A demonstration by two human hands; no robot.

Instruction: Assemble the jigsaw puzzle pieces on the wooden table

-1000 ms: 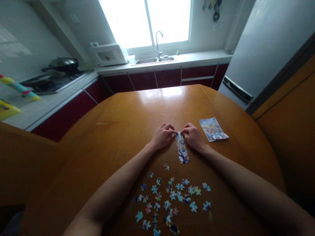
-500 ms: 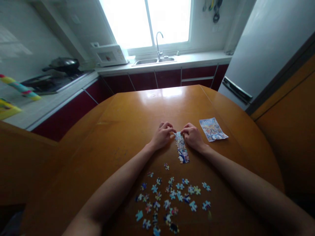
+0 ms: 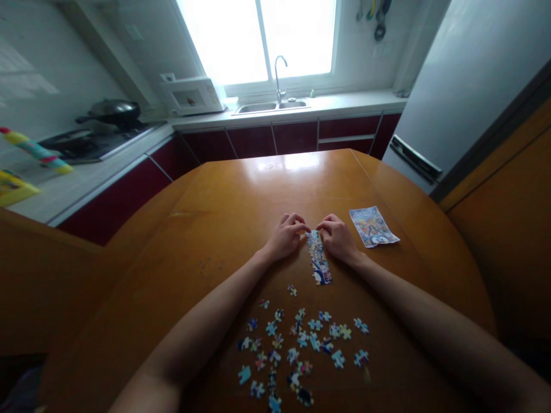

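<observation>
A narrow strip of joined jigsaw puzzle pieces [image 3: 319, 261] lies flat on the table, its left side notched and its right side straight. At its top left corner, my left hand [image 3: 288, 235] has thumb and forefinger closed on a jigsaw piece, mostly hidden by the fingertips. My right hand [image 3: 337, 236] pinches the top right corner of the strip with curled fingers. Loose jigsaw pieces [image 3: 314, 342] are scattered between my forearms, nearer to me. One single loose piece [image 3: 292, 290] lies just below the strip, to its left.
A creased picture sheet [image 3: 373, 226] lies right of my right hand on the wooden table [image 3: 206, 201]. Beyond the table are a counter with a sink [image 3: 271, 107], a microwave [image 3: 193, 96] and a wok [image 3: 112, 110] on the stove. A fridge [image 3: 456, 80] stands at the right.
Both hands stay at the top end of the strip with almost no movement. The whole view shifts very slightly; the loose pieces lie as before.
</observation>
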